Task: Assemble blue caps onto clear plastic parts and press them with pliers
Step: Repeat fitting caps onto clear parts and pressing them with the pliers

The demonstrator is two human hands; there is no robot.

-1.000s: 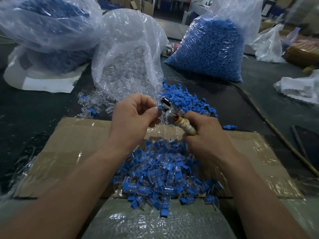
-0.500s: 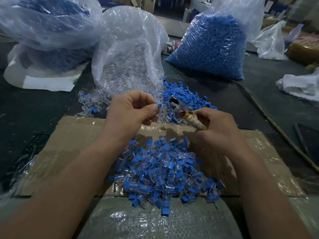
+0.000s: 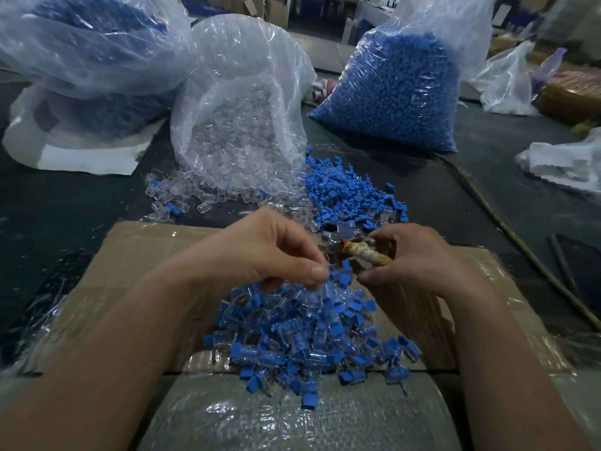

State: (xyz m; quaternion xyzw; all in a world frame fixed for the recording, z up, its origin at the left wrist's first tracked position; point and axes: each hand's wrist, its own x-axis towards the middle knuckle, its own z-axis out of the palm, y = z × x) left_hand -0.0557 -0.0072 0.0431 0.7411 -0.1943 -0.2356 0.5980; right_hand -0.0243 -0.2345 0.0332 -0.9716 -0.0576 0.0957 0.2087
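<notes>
My left hand (image 3: 270,255) hovers just above a pile of assembled blue-capped clear parts (image 3: 309,340) on a cardboard sheet (image 3: 136,271), its thumb and fingers curled together at one clear part at the top of the heap. My right hand (image 3: 419,258) grips pliers (image 3: 357,252) by their tape-wrapped handles, with the metal jaws pointing left toward the loose parts. Beyond the hands lie loose blue caps (image 3: 351,193) and loose clear parts (image 3: 208,196) on the dark table.
A clear bag of clear parts (image 3: 240,118) lies open behind the hands. A bag of blue caps (image 3: 396,89) stands at back right, another large bag (image 3: 84,47) at back left. White plastic (image 3: 566,164) sits far right; a cord (image 3: 507,222) runs along the right.
Both hands have come down and toward me, from above the loose parts to the top of the assembled pile. The pliers have swung lower and lie nearly level.
</notes>
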